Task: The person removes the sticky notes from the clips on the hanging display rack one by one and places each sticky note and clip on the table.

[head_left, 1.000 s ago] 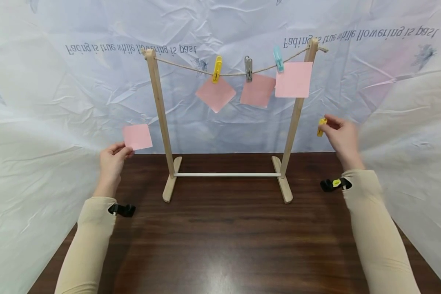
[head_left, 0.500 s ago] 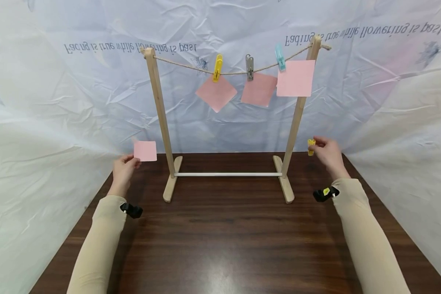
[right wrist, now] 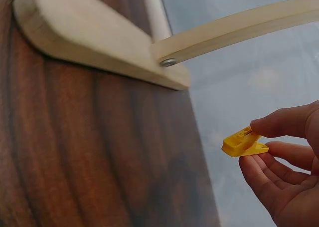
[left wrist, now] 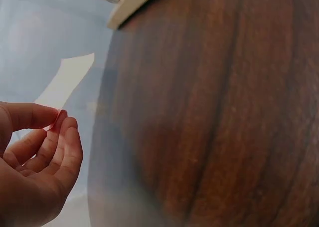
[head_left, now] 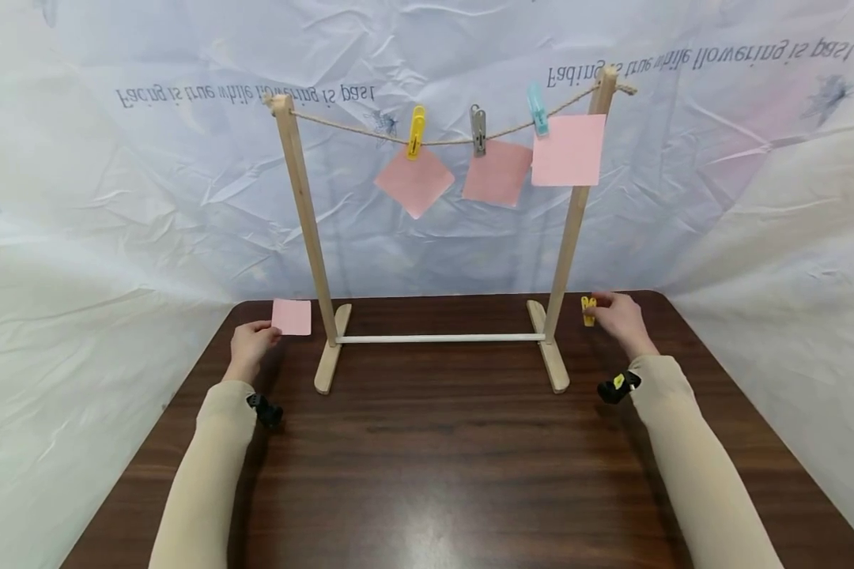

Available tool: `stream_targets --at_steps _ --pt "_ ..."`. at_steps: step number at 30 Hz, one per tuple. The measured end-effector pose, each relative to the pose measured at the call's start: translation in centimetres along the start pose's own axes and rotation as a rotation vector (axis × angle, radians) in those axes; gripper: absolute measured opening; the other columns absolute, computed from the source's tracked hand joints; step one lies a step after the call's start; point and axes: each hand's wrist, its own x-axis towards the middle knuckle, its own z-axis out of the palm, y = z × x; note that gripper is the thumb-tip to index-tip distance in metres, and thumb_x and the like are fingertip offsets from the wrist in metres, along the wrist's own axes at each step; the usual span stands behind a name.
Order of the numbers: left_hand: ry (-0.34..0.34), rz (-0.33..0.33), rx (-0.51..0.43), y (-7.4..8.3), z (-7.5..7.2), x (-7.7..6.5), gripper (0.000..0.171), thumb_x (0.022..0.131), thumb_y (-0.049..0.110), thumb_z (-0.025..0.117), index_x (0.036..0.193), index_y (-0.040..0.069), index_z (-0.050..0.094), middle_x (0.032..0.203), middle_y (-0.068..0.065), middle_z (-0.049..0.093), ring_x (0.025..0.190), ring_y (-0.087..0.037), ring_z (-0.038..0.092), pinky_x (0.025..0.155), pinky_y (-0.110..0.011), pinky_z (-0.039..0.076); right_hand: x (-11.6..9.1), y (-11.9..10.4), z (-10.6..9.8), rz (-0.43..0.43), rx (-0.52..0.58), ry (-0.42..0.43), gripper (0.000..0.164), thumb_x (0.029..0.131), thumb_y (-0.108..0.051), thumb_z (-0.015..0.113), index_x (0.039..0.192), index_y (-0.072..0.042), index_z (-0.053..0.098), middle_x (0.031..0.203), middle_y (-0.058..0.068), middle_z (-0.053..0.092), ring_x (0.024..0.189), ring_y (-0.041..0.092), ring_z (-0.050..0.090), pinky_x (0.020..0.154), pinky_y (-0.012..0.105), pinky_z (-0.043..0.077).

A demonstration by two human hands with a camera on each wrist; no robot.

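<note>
My left hand (head_left: 253,346) pinches a pink square of paper (head_left: 292,317) by its lower left corner, beside the left post of the wooden rack. In the left wrist view the paper (left wrist: 70,80) shows nearly edge-on between thumb and forefinger. To the right of the rack, my right hand (head_left: 621,318) holds a yellow clothespin (right wrist: 244,142) between thumb and fingers. On the rack's string (head_left: 356,128) hang three pink papers: one under a yellow clothespin (head_left: 416,133), one under a grey clothespin (head_left: 478,131), one under a light blue clothespin (head_left: 537,111).
The wooden rack has a left post (head_left: 302,213), a right post (head_left: 571,245), a white crossbar (head_left: 437,338) and two flat feet. It stands on a dark wood table (head_left: 427,442). A pale printed sheet (head_left: 206,174) hangs behind and at both sides.
Both hands have come down and inward toward the rack's feet, the left still pinching the paper and the right the yellow clothespin. The hanging papers stay as they were.
</note>
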Motion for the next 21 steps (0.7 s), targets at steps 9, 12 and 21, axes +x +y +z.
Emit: stream_targets --at_steps 9,12,21 --pt "-0.014 -0.008 0.100 -1.4 0.5 1.4 0.037 0.095 0.004 0.060 0.127 -0.015 0.060 0.094 -0.020 0.072 0.076 -0.014 0.067 0.067 -0.021 0.056 0.1 1.1 1.3 0.004 -0.029 -0.059 0.055 0.101 -0.017 0.056 0.147 0.010 0.042 0.139 0.037 0.048 0.123 0.051 0.049 0.097 0.062 0.047" --pt "-0.020 -0.017 0.156 -1.7 0.6 1.7 0.037 0.094 0.005 0.061 0.125 -0.014 0.062 0.084 -0.010 0.072 0.071 -0.010 0.062 0.061 -0.019 0.051 0.2 1.2 1.8 0.030 -0.015 -0.077 0.056 0.101 -0.018 0.056 0.147 0.010 0.041 0.137 0.036 0.050 0.120 0.048 0.054 0.097 0.060 0.049" --pt "-0.003 0.017 0.275 -1.2 1.3 1.6 0.033 0.093 0.008 0.059 0.118 -0.012 0.067 0.096 -0.022 0.071 0.085 -0.027 0.060 0.068 -0.031 0.048 1.0 1.3 3.1 0.054 0.004 -0.092 0.054 0.101 -0.020 0.056 0.144 0.012 0.045 0.132 0.036 0.054 0.114 0.046 0.059 0.098 0.058 0.049"
